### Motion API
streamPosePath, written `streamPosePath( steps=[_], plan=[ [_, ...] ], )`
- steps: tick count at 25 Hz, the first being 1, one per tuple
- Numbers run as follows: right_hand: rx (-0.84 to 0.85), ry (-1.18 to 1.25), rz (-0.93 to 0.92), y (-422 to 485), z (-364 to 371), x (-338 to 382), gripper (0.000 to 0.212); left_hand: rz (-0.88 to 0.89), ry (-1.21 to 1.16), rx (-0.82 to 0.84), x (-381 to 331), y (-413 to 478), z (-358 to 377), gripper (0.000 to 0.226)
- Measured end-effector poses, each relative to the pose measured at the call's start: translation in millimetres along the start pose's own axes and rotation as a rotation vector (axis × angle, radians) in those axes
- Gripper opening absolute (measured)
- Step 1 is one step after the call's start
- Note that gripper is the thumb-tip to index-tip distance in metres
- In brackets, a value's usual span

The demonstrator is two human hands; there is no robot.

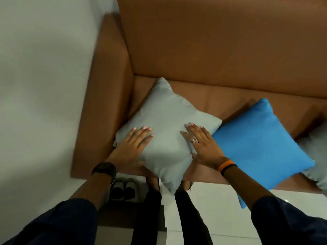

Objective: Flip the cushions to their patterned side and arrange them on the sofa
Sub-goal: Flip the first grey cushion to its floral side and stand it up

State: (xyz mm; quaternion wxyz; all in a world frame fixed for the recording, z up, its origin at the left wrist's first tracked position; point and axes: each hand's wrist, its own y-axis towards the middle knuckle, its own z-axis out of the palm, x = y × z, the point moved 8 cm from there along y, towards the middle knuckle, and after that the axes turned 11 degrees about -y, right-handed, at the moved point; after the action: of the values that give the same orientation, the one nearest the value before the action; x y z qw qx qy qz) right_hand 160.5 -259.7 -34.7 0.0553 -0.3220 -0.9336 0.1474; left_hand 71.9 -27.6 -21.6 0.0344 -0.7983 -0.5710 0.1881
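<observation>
Fingers (141, 133) of the left hand (131, 147) are laid flat and slightly spread on the plain pale grey square fabric cushion (166, 124); those of the right hand (203, 144), likewise flat and spread, are pressed on its opposite side, with nothing pinched. Between the 2 hands a smooth, unpatterned face is shown. The cushion is set cornerwise on the brown leather-like sofa (212, 50), 1 corner aimed beyond the fingertips at the backrest, the opposite corner hung over the seat's front edge behind the wrists. Outside the left fingers the sofa armrest stands close. Just outside the right fingers a bright blue square fabric cushion (261, 144) is touched, also overhanging the edge. Bare seat is left beyond the fingertips.
</observation>
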Motion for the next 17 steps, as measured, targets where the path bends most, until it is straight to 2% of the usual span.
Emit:
streamPosePath(
  steps=[4,5,9,10,12,13,15,16,17],
  plan=[
    [-0.008,-0.098,-0.015,5,70,0,0.102,-0.076,0.004,0.045,12,-2,73,0.121],
    [-0.046,-0.117,-0.034,14,86,1,0.101,-0.06,-0.013,0.004,14,4,90,0.127],
    [-0.158,-0.097,-0.052,31,104,4,0.093,-0.108,-0.155,0.002,19,18,106,0.138],
    [-0.102,-0.042,-0.033,33,103,-1,0.09,-0.096,-0.182,0.016,20,21,102,0.129],
    [-0.006,0.076,-0.021,33,85,-11,0.089,-0.058,-0.305,-0.017,30,21,83,0.095],
    [0.013,0.162,-0.041,36,58,-17,0.093,-0.133,-0.423,-0.039,40,29,59,0.08],
    [0.032,0.338,-0.048,41,-2,-33,0.097,-0.433,-0.67,0.0,62,38,15,0.072],
    [0.042,0.416,-0.008,51,-35,-47,0.093,-0.715,-0.74,-0.043,91,29,-3,0.068],
    [-0.005,0.466,0.033,59,-65,-68,0.088,-0.924,-0.991,-0.118,110,33,-16,0.06]
  ],
)
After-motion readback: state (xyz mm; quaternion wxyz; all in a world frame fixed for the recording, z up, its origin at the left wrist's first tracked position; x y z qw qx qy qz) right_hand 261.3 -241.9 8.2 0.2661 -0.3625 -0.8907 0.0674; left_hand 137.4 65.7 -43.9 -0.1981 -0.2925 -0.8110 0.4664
